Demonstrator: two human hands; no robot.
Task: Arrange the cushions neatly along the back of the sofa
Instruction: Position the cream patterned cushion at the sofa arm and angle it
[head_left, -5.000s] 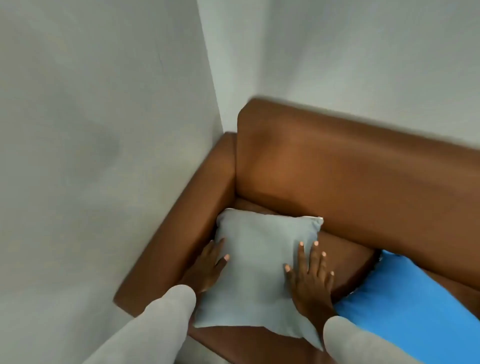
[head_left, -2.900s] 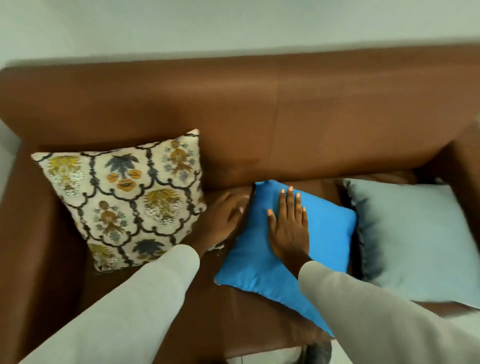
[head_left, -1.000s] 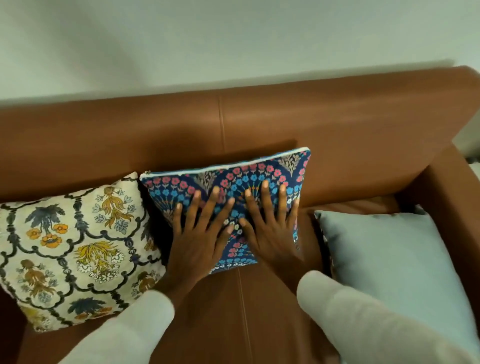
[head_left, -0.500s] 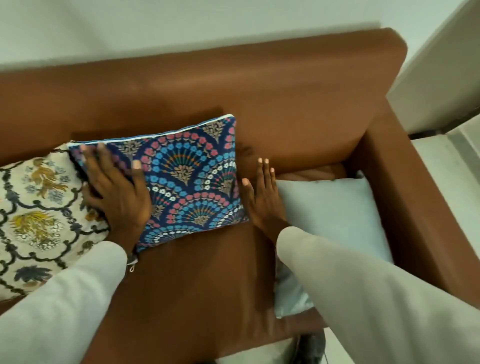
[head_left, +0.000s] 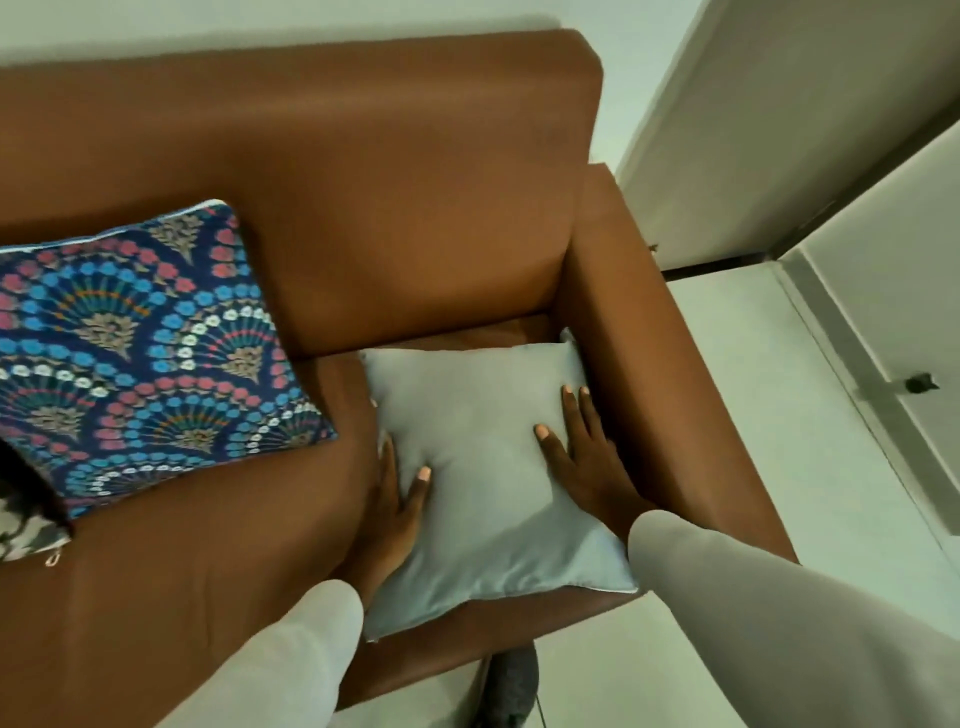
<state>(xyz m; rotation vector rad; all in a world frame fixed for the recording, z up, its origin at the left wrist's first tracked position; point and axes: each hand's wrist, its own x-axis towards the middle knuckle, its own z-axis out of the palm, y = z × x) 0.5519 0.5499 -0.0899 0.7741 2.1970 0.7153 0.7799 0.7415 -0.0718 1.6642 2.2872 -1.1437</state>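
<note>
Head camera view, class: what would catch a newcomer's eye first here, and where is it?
Probably the navy fan-patterned cushion, propped against the backrest of the brown sofa at the left. Next, the plain pale grey cushion lying flat on the seat by the right armrest, with the left hand at its left edge and the right hand on top.

A: Sofa (head_left: 415, 197)?
B: Brown leather or leather-look, smooth, low sheen, can't tell which.
A: Grey cushion (head_left: 483, 467)?
B: Plain woven cloth, matt, soft creases where the left hand (head_left: 395, 499) and right hand (head_left: 587, 457) press it.
A: Patterned cushion (head_left: 145, 332)?
B: Printed cloth, matt, fan motifs in blue, pink and white, pale piping on the top edge.
A: Sleeves (head_left: 753, 623)?
B: Pale cloth, matt, smooth.
A: Floor (head_left: 769, 395)?
B: Light tile, smooth, faint gloss.
A: Wall (head_left: 831, 78)?
B: Painted, matt.
</note>
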